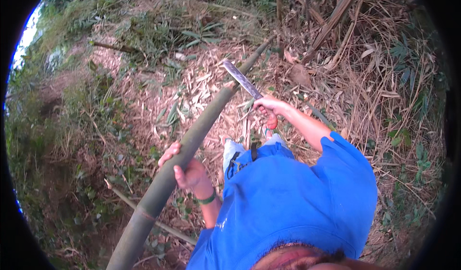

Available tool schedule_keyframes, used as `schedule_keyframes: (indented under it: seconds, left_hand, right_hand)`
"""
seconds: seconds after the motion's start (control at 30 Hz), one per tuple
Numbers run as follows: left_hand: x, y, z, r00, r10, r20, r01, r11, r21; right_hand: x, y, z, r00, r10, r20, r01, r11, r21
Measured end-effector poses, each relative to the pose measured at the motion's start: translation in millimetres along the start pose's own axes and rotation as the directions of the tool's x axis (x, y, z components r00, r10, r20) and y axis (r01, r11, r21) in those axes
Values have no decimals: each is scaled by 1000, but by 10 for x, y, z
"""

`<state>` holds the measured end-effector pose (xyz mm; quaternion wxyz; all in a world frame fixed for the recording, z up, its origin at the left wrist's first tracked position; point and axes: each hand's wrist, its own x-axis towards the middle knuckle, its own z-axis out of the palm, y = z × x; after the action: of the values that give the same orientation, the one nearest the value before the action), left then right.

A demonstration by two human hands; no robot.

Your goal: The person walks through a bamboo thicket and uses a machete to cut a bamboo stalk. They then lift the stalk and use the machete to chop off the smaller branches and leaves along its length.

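Bamboo pole slants along the person's left, over leaf litter. Risk: long knife could glance off the pole's rounded surface toward the feet, or pole could roll if held loosely. Left hand: grip wrapped around the pole. Right hand: grip clamped on knife handle; blade overlaps pole in view, contact unclear.

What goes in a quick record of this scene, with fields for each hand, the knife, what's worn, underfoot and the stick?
Left hand: gripping the bamboo pole
Right hand: holding the knife
Knife: crosses the pole in view; contact unclear
Worn: blue shirt, green wristband
Underfoot: dry leaves
Thin stick: partly hidden by the pole
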<state>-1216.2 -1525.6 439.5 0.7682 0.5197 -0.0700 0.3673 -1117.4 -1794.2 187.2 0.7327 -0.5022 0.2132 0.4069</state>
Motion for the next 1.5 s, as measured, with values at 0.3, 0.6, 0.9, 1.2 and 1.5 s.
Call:
schedule_keyframes:
  seconds: [0.3,0.6,0.9,1.2,1.5]
  left_hand:
    - [739,1085,-214,995,34,-92,-37,999,-34]
    - [921,2393,-373,943,71,-325,-76,997,-5]
    - [1070,3728,-264,968,136,-211,-88,971,222]
    - [1356,2066,-814,907,386,169,-418,782,462]
    - [1647,680,-940,618,362,698,-111,919,-378]
  right_hand:
    - [80,188,81,921,-248,-302,302,942,148]
    - [613,-313,886,866,-295,-403,459,790,408]
    - [547,-270,1756,963,-174,-208,249,872,421]
    - [-401,-967,2552,960,-270,-72,279,914,296]
    - [-471,-1063,2630,940,-336,-53,335,887,319]
